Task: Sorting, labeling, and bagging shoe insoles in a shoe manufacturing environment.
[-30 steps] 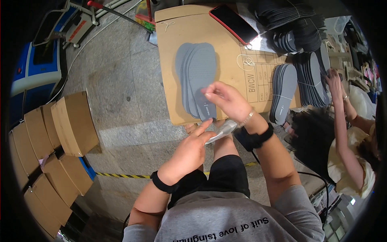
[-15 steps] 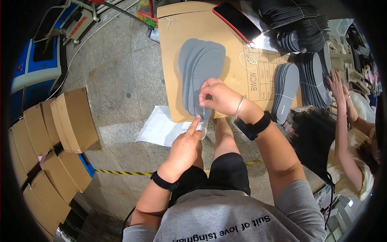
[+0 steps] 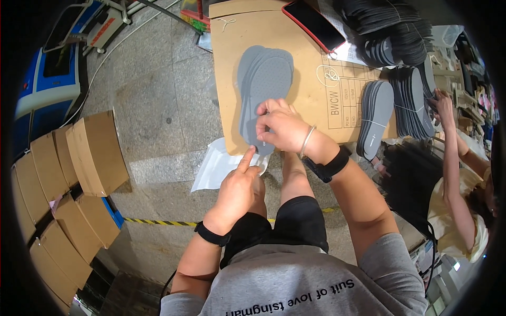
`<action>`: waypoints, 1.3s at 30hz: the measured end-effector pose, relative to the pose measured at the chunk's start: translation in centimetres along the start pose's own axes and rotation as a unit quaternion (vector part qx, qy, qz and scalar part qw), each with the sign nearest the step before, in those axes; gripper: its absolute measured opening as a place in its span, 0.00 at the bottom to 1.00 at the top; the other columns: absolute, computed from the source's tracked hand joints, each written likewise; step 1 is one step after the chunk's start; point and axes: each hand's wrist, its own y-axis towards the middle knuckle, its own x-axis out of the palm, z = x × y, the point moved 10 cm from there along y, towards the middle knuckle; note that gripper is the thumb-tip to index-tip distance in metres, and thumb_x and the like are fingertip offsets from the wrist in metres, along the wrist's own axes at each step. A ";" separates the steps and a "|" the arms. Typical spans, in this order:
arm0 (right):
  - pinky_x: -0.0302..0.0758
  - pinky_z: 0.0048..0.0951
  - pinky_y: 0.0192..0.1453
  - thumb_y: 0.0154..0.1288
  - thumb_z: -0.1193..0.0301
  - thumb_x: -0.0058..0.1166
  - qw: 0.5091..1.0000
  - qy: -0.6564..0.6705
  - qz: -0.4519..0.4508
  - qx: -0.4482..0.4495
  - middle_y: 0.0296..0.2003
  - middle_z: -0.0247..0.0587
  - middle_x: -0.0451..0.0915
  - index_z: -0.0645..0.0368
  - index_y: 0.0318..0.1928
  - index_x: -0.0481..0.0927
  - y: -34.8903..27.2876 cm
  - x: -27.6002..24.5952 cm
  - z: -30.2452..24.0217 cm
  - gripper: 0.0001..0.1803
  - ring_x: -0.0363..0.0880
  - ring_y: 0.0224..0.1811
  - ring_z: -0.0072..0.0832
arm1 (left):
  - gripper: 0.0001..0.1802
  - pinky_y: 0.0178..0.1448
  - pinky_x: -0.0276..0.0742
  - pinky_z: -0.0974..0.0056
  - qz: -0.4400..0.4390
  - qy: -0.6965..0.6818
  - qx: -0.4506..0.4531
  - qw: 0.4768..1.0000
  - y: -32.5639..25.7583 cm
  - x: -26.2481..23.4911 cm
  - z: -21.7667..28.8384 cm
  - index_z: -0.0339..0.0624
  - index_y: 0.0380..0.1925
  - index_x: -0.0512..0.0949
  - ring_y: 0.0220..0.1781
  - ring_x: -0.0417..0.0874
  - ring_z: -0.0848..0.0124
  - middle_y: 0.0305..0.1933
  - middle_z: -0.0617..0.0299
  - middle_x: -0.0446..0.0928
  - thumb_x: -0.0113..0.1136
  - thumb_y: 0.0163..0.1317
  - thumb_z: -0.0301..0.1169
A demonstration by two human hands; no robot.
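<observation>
A fanned stack of grey insoles (image 3: pixel 270 71) lies on the cardboard surface, heels toward me. My right hand (image 3: pixel 287 127) is over the heel end, thumb and fingers drawn together in a pinch. Whatever sits between those fingertips is hidden or too small to name. My left hand (image 3: pixel 237 188) is just below, its index finger stretched to the heel edge of the stack and the other fingers curled. A white sheet (image 3: pixel 212 167) passes behind that hand and appears held by it, though the grip is partly hidden.
A phone in a red case (image 3: pixel 314 26) and a loop of white string (image 3: pixel 328 76) lie on the cardboard. Tied insole bundles (image 3: pixel 376 113) stand rightward, near a co-worker's arm (image 3: pixel 448 118). Cardboard boxes (image 3: pixel 100 152) and a blue-white machine (image 3: pixel 58 79) are at the left.
My left hand and the white sheet have shifted slightly. The right hand has moved a little left over the heel, and the upper insoles lie closer together.
</observation>
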 end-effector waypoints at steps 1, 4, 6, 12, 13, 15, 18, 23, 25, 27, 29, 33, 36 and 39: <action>0.60 0.34 0.57 0.48 0.68 0.59 1.000 0.000 -0.001 -0.001 0.46 0.38 0.69 0.53 0.26 0.79 0.0 0.2 -0.1 0.04 0.62 0.51 0.39 | 0.20 0.49 0.74 0.57 0.000 -0.001 -0.001 1.000 0.0 0.1 -0.2 0.36 0.37 0.77 0.49 0.76 0.50 0.63 0.49 0.63 0.44 0.44 0.11; 0.60 0.34 0.56 0.48 0.69 0.58 0.999 -0.014 0.028 0.007 0.45 0.36 0.69 0.52 0.26 0.79 0.0 0.0 -0.1 0.03 0.62 0.51 0.38 | 0.20 0.50 0.74 0.58 0.014 -0.019 0.010 1.000 0.0 -0.1 -0.2 0.36 0.37 0.77 0.49 0.76 0.50 0.63 0.49 0.63 0.44 0.44 0.11; 0.61 0.34 0.56 0.48 0.70 0.58 0.999 -0.031 0.042 0.013 0.44 0.35 0.69 0.52 0.26 0.79 0.0 -0.1 -0.1 0.03 0.63 0.51 0.37 | 0.20 0.51 0.74 0.58 0.009 -0.018 0.006 1.000 0.1 0.0 -0.3 0.35 0.37 0.77 0.50 0.75 0.50 0.63 0.49 0.63 0.44 0.44 0.11; 0.61 0.34 0.55 0.46 0.71 0.59 0.997 -0.032 0.068 0.002 0.42 0.35 0.69 0.53 0.26 0.79 0.0 -0.3 -0.2 0.04 0.63 0.50 0.36 | 0.18 0.49 0.74 0.56 0.015 0.002 0.035 0.999 0.0 0.2 -0.1 0.36 0.39 0.77 0.44 0.78 0.51 0.64 0.48 0.61 0.50 0.46 0.15; 0.61 0.34 0.55 0.46 0.71 0.59 0.997 -0.032 0.068 0.002 0.42 0.35 0.69 0.53 0.26 0.79 -0.1 -0.3 -0.2 0.04 0.63 0.50 0.36 | 0.18 0.49 0.74 0.56 0.015 0.001 0.035 0.999 0.0 0.2 -0.1 0.36 0.39 0.77 0.44 0.78 0.51 0.64 0.48 0.61 0.50 0.46 0.15; 0.61 0.34 0.54 0.43 0.71 0.62 0.997 -0.036 0.072 0.002 0.42 0.35 0.69 0.53 0.24 0.78 -0.1 -0.5 -0.5 0.06 0.63 0.49 0.36 | 0.18 0.49 0.74 0.56 0.007 0.007 0.027 1.000 0.0 0.3 -0.1 0.36 0.40 0.77 0.43 0.78 0.51 0.64 0.47 0.61 0.50 0.46 0.16; 0.61 0.34 0.55 0.40 0.71 0.65 0.996 -0.048 0.069 0.003 0.42 0.36 0.69 0.54 0.29 0.78 -0.1 -0.3 -0.6 0.12 0.63 0.50 0.36 | 0.17 0.49 0.74 0.56 0.004 0.010 0.020 1.000 0.1 0.2 -0.1 0.36 0.40 0.77 0.44 0.78 0.51 0.64 0.47 0.60 0.50 0.47 0.16; 0.61 0.37 0.55 0.42 0.70 0.64 0.988 -0.069 0.136 0.008 0.43 0.36 0.70 0.54 0.41 0.75 0.0 -1.4 -0.6 0.21 0.64 0.50 0.38 | 0.17 0.49 0.74 0.56 0.021 -0.002 0.037 0.999 0.1 0.2 -0.3 0.35 0.40 0.76 0.45 0.77 0.49 0.63 0.46 0.61 0.49 0.48 0.17; 0.62 0.38 0.54 0.44 0.70 0.64 0.985 -0.072 0.156 0.007 0.44 0.37 0.70 0.55 0.44 0.74 0.1 -1.8 -0.6 0.23 0.64 0.51 0.39 | 0.16 0.49 0.74 0.55 0.023 -0.003 0.040 0.999 0.2 0.0 -0.1 0.35 0.40 0.76 0.45 0.77 0.49 0.63 0.46 0.61 0.49 0.48 0.17; 0.63 0.40 0.54 0.44 0.68 0.64 0.955 -0.121 0.260 0.074 0.45 0.41 0.69 0.56 0.45 0.73 -1.0 -3.7 0.0 0.24 0.63 0.52 0.42 | 0.15 0.49 0.74 0.55 0.012 -0.031 0.023 0.999 0.1 0.0 -0.3 0.35 0.38 0.76 0.46 0.77 0.49 0.63 0.46 0.61 0.49 0.49 0.17; 0.63 0.41 0.55 0.44 0.68 0.64 0.949 -0.104 0.272 0.122 0.47 0.44 0.67 0.58 0.45 0.72 -0.9 -3.7 0.2 0.25 0.63 0.52 0.44 | 0.15 0.49 0.74 0.55 0.023 -0.036 0.037 0.998 0.0 -0.3 0.3 0.35 0.38 0.76 0.46 0.77 0.49 0.63 0.46 0.61 0.49 0.49 0.17; 0.61 0.42 0.58 0.42 0.69 0.63 0.932 -0.063 0.300 0.193 0.51 0.54 0.62 0.65 0.45 0.69 -0.7 -3.4 1.0 0.28 0.60 0.54 0.48 | 0.15 0.48 0.75 0.56 0.037 -0.053 0.053 0.997 -0.4 -0.9 1.3 0.36 0.37 0.76 0.45 0.77 0.48 0.63 0.45 0.61 0.49 0.48 0.17; 0.60 0.45 0.59 0.41 0.72 0.60 0.927 -0.033 0.329 0.178 0.51 0.58 0.61 0.67 0.45 0.68 -0.9 -3.9 1.2 0.27 0.59 0.54 0.51 | 0.15 0.47 0.75 0.58 0.037 -0.076 0.049 0.995 -0.6 -1.2 1.1 0.36 0.36 0.76 0.45 0.77 0.48 0.63 0.45 0.62 0.48 0.47 0.16; 0.60 0.45 0.59 0.41 0.73 0.59 0.924 -0.002 0.351 0.149 0.50 0.59 0.61 0.66 0.44 0.68 -1.8 -5.2 1.0 0.26 0.59 0.54 0.52 | 0.14 0.46 0.75 0.60 0.050 -0.135 0.044 0.989 -1.2 -1.3 0.0 0.35 0.36 0.76 0.47 0.78 0.51 0.61 0.45 0.64 0.48 0.48 0.16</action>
